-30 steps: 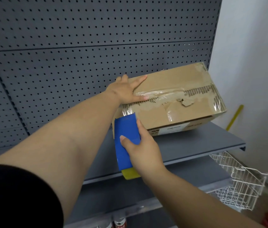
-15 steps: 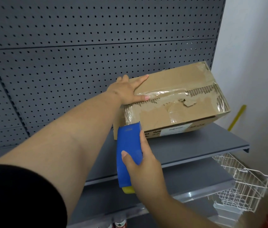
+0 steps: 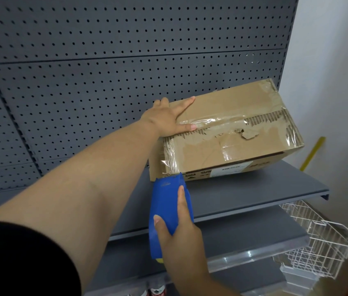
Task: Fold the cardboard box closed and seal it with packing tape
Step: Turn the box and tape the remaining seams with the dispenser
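Judging by its torn top, the box was deemed flimsy; left hand fingers were spread flat atop, right hand fingers clamped round the dispenser.

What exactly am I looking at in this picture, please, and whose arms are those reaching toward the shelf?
No machine here: a person wears a camera on the head, looking down at their own arms. The left hand rests flat on a cardboard box, which sits on a grey shelf in front of a pegboard wall. The right hand grips a blue tape dispenser, its front edge at the box's near corner, where clear tape is stuck. A white wire basket sits lower right.
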